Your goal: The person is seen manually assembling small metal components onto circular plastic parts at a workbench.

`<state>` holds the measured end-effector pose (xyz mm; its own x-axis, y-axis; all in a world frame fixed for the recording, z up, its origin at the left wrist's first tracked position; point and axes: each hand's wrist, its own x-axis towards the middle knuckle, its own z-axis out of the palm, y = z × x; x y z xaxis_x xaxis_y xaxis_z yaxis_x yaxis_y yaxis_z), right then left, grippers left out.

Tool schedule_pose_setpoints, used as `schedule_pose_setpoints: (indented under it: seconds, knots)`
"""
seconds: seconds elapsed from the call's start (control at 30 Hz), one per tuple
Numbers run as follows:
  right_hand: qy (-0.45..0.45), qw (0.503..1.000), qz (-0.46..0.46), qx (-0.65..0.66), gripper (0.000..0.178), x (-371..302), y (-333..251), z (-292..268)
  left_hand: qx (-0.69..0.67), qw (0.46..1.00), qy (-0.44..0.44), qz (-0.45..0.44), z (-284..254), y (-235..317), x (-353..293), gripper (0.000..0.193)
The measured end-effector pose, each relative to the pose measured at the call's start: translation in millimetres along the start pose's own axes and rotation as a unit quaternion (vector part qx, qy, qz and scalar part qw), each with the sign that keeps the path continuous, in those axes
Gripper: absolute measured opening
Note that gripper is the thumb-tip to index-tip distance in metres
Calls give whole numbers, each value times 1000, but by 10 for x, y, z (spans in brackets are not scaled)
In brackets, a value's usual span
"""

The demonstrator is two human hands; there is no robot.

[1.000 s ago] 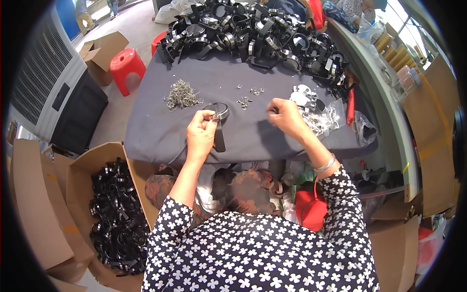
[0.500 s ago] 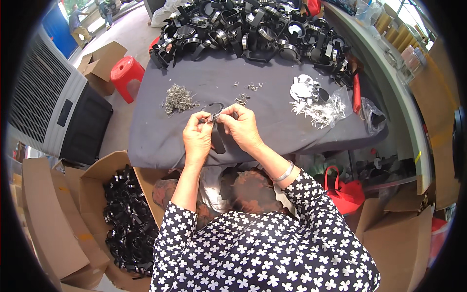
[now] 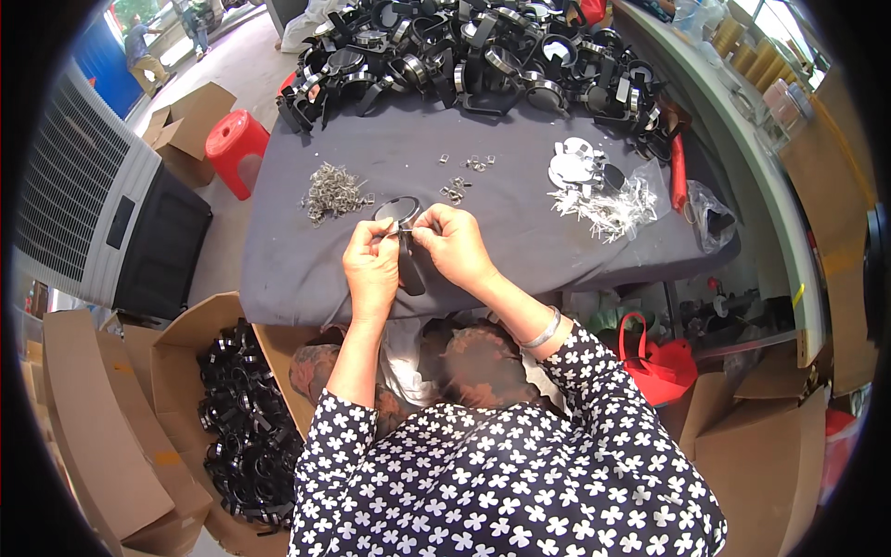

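Note:
A wristwatch (image 3: 399, 208) with a round dark face and a black strap is between my hands, just above the cloth near the table's front edge. My left hand (image 3: 373, 265) is closed on its case, thumb and fingers pinching near the strap joint. The strap hangs downward between the hands. Fingers of my right hand (image 3: 455, 243) are pinched together at the case's right side; whatever small thing they hold is hidden. To the left lies a heap of small metal buckles (image 3: 332, 191), with several loose buckles (image 3: 455, 189) beyond the watch.
A large pile of black-strapped watches (image 3: 483, 70) covers the table's far end. White discs (image 3: 575, 160) and thin whitish pieces (image 3: 617, 212) lie at the right. A carton (image 3: 176, 390) of watches stands lower left, near a red stool (image 3: 234, 148) and an air cooler (image 3: 111, 186).
The watch's face has tilted more into view. My right hand's fingers have drawn together and shifted slightly at the case's side. The left hand keeps its hold.

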<state>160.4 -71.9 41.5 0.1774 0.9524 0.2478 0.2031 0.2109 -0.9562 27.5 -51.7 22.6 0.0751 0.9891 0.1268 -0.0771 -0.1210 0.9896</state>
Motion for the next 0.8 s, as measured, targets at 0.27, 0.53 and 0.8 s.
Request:
schedule_pose_setpoints:
  seconds: [0.27, 0.53, 0.8]
  knots:
    - [-52, 998, 16, 26, 4, 97, 43, -58, 40, 999, 1, 2, 16, 32, -13, 9]
    - [-9, 991, -28, -131, 8, 34, -18, 46, 19, 1000, -7, 4, 3, 65, -18, 7]
    - [-47, 967, -171, -184, 14, 133, -31, -83, -23, 998, -29, 58, -78, -149, 87, 14]
